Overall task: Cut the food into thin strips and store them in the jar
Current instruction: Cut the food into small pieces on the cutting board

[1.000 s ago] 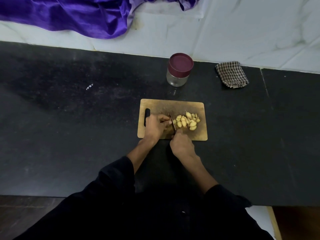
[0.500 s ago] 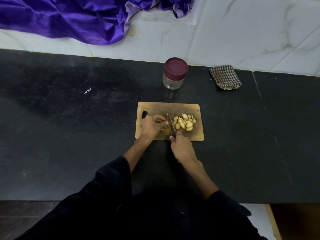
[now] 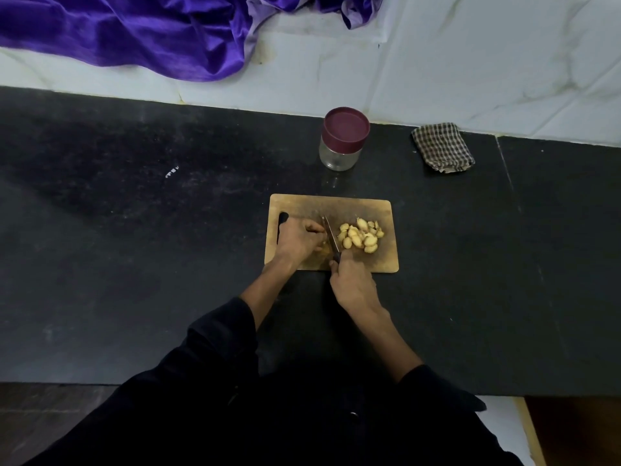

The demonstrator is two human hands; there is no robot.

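While the right hand (image 3: 353, 284) grips the handle of a small knife (image 3: 331, 235), its fingers curled round it, the blade lies across the wooden board (image 3: 336, 205) with its tip pointing away from the person. The left hand (image 3: 297, 240) rests on the board's left half, fingers curled at the blade's left side; it looks to be pinning a piece of food there, though the piece itself is hidden under the fingertips and cannot be made out.

Just right of the blade sits the food (image 3: 361, 235), a loose heap of pale yellow, rounded lumps. Judging by their look, they are light, firm and smooth, so they would likely roll or slide under the edge unless held flat and low, with fingertips tucked back from the steel. Small pieces such as these are best pinched at the end farthest from the cut.

The board is a thin rectangle with rounded corners, stained dark in the middle, with a slot handle at its left end. Beyond it stands the jar (image 3: 342, 141), clear glass, short and round, its maroon lid on; it would need opening before anything goes in. A checked cloth (image 3: 442, 146) lies folded to its right. The counter (image 3: 134, 230) is black speckled stone, matt and dusty; purple satin (image 3: 134, 28) drapes over the white marble wall behind.
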